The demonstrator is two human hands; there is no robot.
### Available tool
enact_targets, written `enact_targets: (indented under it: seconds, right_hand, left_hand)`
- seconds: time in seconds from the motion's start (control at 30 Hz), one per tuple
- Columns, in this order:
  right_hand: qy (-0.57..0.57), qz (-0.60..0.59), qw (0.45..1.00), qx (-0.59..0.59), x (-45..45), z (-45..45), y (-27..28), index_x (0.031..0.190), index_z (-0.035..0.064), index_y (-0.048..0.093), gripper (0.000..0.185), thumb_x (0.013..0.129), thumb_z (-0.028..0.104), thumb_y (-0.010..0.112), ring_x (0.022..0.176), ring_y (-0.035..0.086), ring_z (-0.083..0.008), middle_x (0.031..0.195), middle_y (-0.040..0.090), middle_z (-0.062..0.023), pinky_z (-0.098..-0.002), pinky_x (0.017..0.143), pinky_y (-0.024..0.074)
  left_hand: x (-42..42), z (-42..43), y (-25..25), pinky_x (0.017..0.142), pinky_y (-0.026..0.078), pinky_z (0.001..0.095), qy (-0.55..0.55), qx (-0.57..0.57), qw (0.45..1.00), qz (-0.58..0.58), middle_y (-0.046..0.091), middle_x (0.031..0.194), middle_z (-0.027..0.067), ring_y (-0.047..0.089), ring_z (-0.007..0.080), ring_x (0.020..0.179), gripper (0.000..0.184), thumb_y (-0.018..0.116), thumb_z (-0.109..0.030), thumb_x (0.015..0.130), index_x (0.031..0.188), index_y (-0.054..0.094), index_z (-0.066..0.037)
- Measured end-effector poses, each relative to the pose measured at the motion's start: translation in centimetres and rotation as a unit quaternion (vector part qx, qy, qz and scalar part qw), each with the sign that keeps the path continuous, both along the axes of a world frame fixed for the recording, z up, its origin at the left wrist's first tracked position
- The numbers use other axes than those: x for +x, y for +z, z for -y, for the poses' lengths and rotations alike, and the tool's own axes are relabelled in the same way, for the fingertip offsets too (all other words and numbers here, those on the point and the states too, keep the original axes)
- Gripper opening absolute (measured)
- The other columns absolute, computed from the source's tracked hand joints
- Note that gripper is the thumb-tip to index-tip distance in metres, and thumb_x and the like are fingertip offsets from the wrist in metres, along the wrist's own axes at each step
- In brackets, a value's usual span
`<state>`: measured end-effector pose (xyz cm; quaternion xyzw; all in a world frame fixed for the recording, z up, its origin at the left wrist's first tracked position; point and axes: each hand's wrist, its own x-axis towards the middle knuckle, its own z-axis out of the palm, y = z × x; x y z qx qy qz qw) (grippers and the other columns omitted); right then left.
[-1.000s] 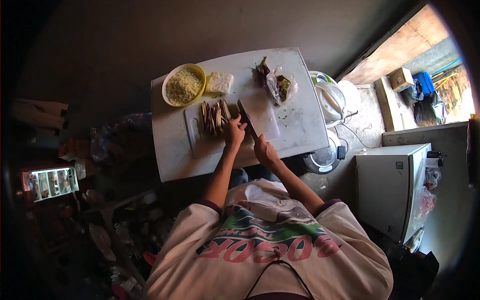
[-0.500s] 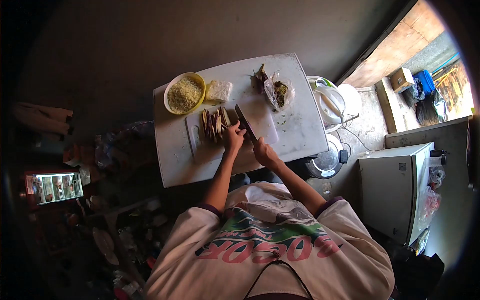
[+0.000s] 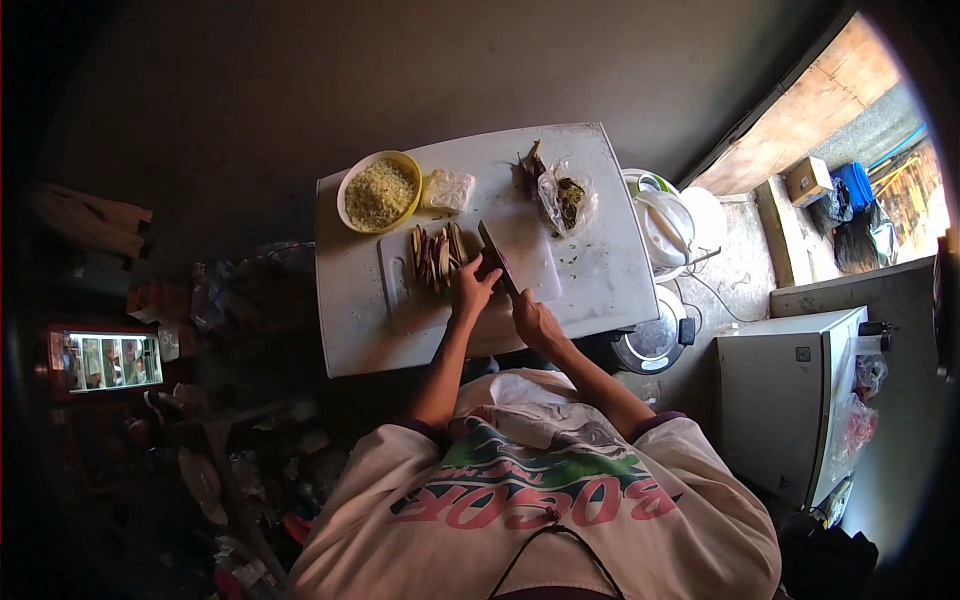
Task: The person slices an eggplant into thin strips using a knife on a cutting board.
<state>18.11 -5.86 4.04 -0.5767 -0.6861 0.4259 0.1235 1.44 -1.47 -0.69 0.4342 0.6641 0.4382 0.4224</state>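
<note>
My right hand [image 3: 538,323] is closed round the handle of a kitchen knife [image 3: 497,255], whose dark blade points away from me over a white cutting board [image 3: 535,255]. Beside the blade, on its left, is my left hand [image 3: 473,287], its thumb and forefinger apart. Whether its fingertips touch anything is hard to make out. Sliced strips of eggplant [image 3: 436,257], purple-skinned and pale inside, lie in a row on the left half of the board, just beyond my left fingers. A whole dark eggplant [image 3: 530,175] rests at the table's far side.
On the white table [image 3: 350,330] stand a yellow bowl [image 3: 415,170] of pale chopped food, a plastic-wrapped block [image 3: 449,191] and a clear bag [image 3: 568,200] with greens. Right of the table are a round-lidded appliance [image 3: 655,335], a white rice-cooker-like appliance [image 3: 663,225] and a white cabinet [image 3: 768,400].
The view has shifted slightly, so the table sits lower in it. My left thumb and forefinger have spread apart beside the blade. The knife stays in my right hand.
</note>
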Motion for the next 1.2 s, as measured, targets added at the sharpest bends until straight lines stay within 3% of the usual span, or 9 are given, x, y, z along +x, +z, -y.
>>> enact_targets:
  seconds: [0.07,0.13,0.27,0.33,0.6,0.8,0.87,0.97,1.2]
  right_hand:
    - [0.003,0.02,0.998,0.062,0.0,0.2,-0.4,0.095,0.0001,0.035,0.023,0.096,0.022,0.043,0.063,0.057,-0.0517,0.065,0.057,-0.0303,-0.0601,0.057,0.0419]
    - [-0.003,0.018,0.998,0.067,0.4,0.2,-0.1,0.096,0.0004,0.036,0.023,0.096,0.022,0.043,0.062,0.057,-0.0517,0.064,0.057,-0.0298,-0.0601,0.057,0.0418]
    - [0.002,0.042,0.996,0.073,1.6,0.7,1.8,0.1,0.0017,0.037,0.021,0.095,0.021,0.043,0.062,0.058,-0.0502,0.064,0.059,-0.0285,-0.0595,0.059,0.0442]
    - [0.001,0.045,0.997,0.059,2.0,1.1,2.4,0.101,0.0011,0.037,0.022,0.095,0.021,0.043,0.062,0.058,-0.0505,0.064,0.059,-0.0288,-0.0598,0.059,0.0442]
    - [-0.017,0.031,0.998,0.052,1.2,3.5,0.6,0.106,-0.0011,0.037,0.025,0.094,0.019,0.045,0.06,0.058,-0.0495,0.061,0.057,-0.0283,-0.0594,0.055,0.0424]
    - [-0.011,0.082,0.991,0.101,0.4,3.6,-1.7,0.114,-0.0038,0.037,0.03,0.094,0.019,0.043,0.06,0.06,-0.0471,0.065,0.06,-0.0276,-0.0574,0.056,0.0466]
    - [-0.022,0.088,0.986,0.141,-0.5,2.2,-2.2,0.109,-0.0012,0.038,0.025,0.095,0.02,0.042,0.061,0.06,-0.0473,0.066,0.06,-0.0271,-0.0572,0.057,0.0476]
    - [-0.025,0.077,0.989,0.12,-1.6,0.2,-1.6,0.102,0.002,0.038,0.02,0.095,0.02,0.041,0.063,0.06,-0.0475,0.067,0.061,-0.0275,-0.0575,0.058,0.0477]
    - [-0.063,0.049,0.994,0.078,-1.9,-0.8,-1.4,0.099,0.003,0.037,0.018,0.094,0.019,0.042,0.065,0.06,-0.0502,0.065,0.06,-0.0287,-0.059,0.061,0.0471]
  left_hand:
    - [0.0,-0.1,-1.0,0.051,0.053,0.0298,0.012,-0.006,1.0,-0.027,0.065,0.085,0.0139,0.066,0.0208,0.071,0.056,0.076,-0.014,0.08,0.127,0.055,0.005]
    - [-1.0,-0.9,-6.3,0.05,0.05,0.0303,0.007,0.149,0.959,-0.239,0.064,0.098,0.0192,0.067,0.0234,0.075,0.057,0.078,-0.02,0.078,0.124,0.056,0.006]
    - [-1.2,-1.6,-7.9,0.05,0.052,0.0306,0.041,0.077,0.989,-0.123,0.06,0.108,0.0213,0.067,0.0234,0.078,0.055,0.077,-0.02,0.079,0.121,0.055,0.007]
    - [-0.6,-0.9,-0.5,0.05,0.054,0.0312,0.048,-0.031,0.998,0.031,0.058,0.112,0.0219,0.067,0.0231,0.077,0.055,0.077,-0.019,0.079,0.121,0.054,0.008]
    - [-1.1,-1.7,-4.6,0.048,0.053,0.0327,0.02,-0.045,0.997,-0.053,0.062,0.108,0.0204,0.067,0.0223,0.073,0.049,0.075,-0.019,0.08,0.117,0.056,0.007]
    - [-0.5,-1.1,-2.7,0.073,0.052,0.0399,-0.003,-0.031,0.993,-0.113,0.061,0.104,0.017,0.063,0.0277,0.081,0.042,0.076,-0.017,0.077,0.109,0.056,0.002]
    - [0.6,-0.6,0.8,0.086,0.047,0.0413,0.036,-0.092,0.994,0.051,0.057,0.105,0.0159,0.058,0.0294,0.089,0.046,0.077,-0.016,0.076,0.111,0.052,0.001]
    - [-0.2,-0.7,-5.8,0.086,0.046,0.0408,0.018,0.019,0.999,-0.029,0.054,0.108,0.0151,0.056,0.0282,0.089,0.048,0.075,-0.016,0.078,0.114,0.049,0.0]
    - [0.8,0.2,-3.5,0.091,0.044,0.0419,0.009,0.064,0.989,-0.136,0.059,0.113,0.0194,0.057,0.0344,0.104,0.05,0.072,-0.026,0.083,0.119,0.051,0.001]
